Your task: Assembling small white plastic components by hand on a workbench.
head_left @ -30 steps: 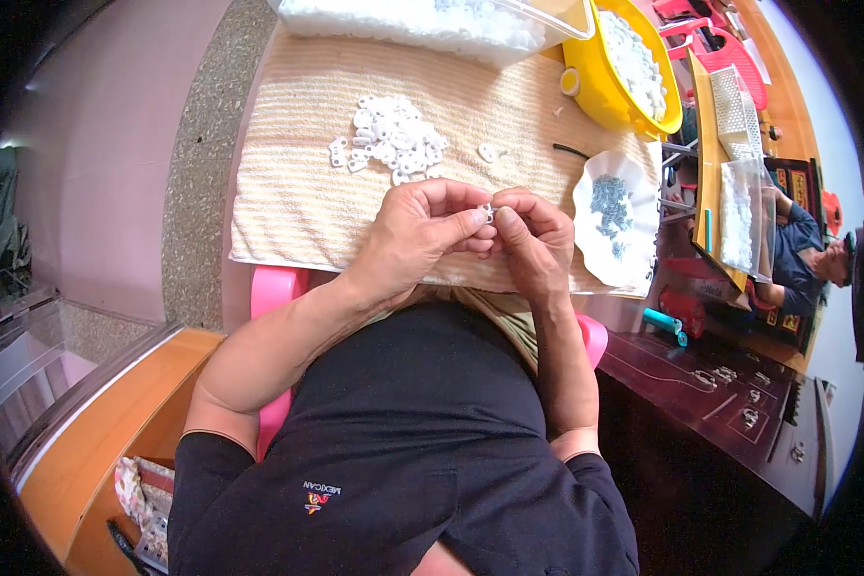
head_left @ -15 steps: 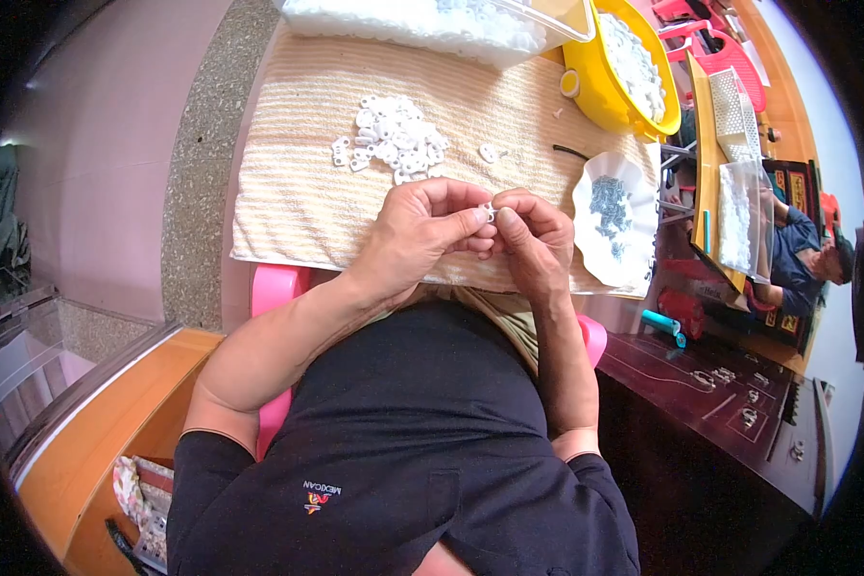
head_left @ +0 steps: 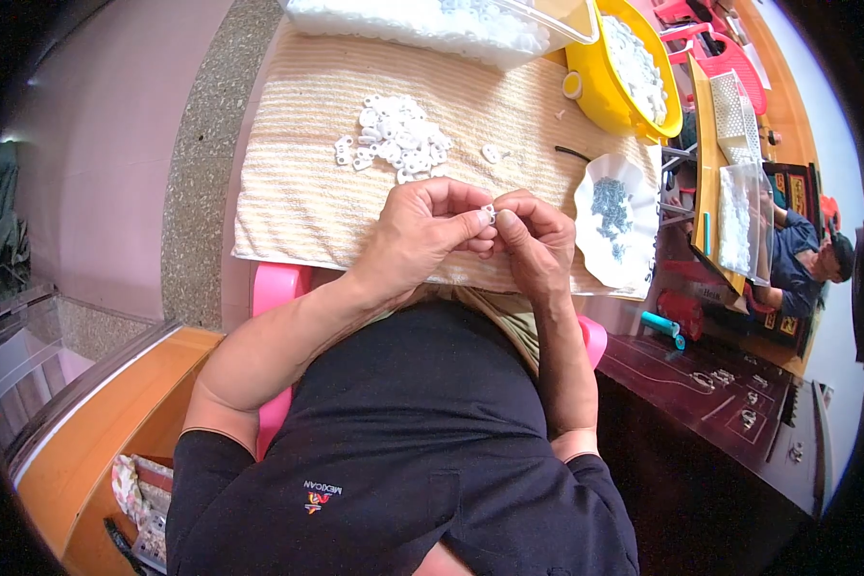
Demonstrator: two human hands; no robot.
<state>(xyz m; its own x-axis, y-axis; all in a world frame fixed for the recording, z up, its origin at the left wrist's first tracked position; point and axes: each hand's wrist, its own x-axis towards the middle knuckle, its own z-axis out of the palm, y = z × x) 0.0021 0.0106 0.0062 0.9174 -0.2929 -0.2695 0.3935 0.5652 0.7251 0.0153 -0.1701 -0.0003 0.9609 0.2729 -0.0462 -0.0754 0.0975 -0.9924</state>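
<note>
Between the fingertips of both hands is a small white plastic part [head_left: 490,213], mostly covered by the fingers. My left hand [head_left: 422,226] pinches it from the left, and my right hand [head_left: 536,235] grips it from the right with thumb and forefinger. Just beyond the hands lies a heap of small white plastic pieces with holes [head_left: 398,134] on a striped towel [head_left: 298,192]. A single white piece [head_left: 494,154] rests apart from the heap. To the right of my right hand, a white fluted dish [head_left: 595,259] holds many tiny dark screw-like bits [head_left: 610,206].
A clear plastic bin [head_left: 576,24] full of white parts stands at the far edge, beside a yellow tub [head_left: 595,106] of white pieces. A thin black strip [head_left: 573,153] lies near the dish. At the right, another person [head_left: 802,254] sits by a wooden table [head_left: 706,144].
Both hands keep their hold on the small white part, with barely any finger movement. The whole view has shifted very slightly.
</note>
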